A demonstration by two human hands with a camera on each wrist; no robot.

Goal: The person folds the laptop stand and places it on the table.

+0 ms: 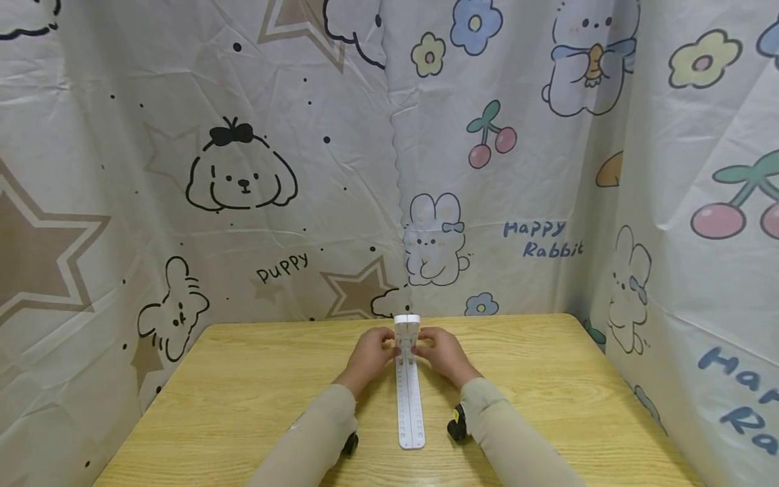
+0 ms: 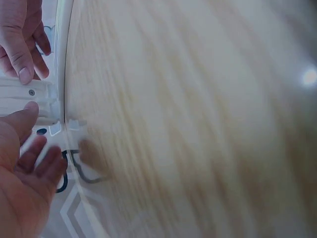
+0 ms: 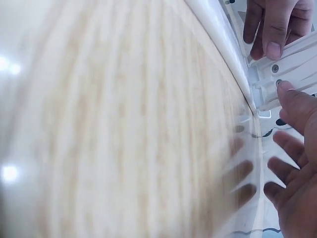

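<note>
A white plastic stand (image 1: 407, 331) rises upright at the far end of a long, flat white strip (image 1: 410, 412) with rows of small slots. My left hand (image 1: 372, 353) holds the stand's left side, its thumb on the near face. At the right side, my right hand (image 1: 445, 353) holds it too, with its thumb (image 3: 292, 101) beside a small screw (image 3: 279, 83). Both wrist views show the other fingers spread apart, clear of the plastic; the index fingers are partly hidden. The strip lies lengthwise toward me, between my forearms.
The light wooden table (image 1: 243, 392) carries the strip. Behind it hangs a pale curtain (image 1: 341, 169) printed with puppies, rabbits, stars and flowers, which also runs along the right side. A black wrist device (image 1: 457, 423) sits under the right sleeve (image 1: 511, 426).
</note>
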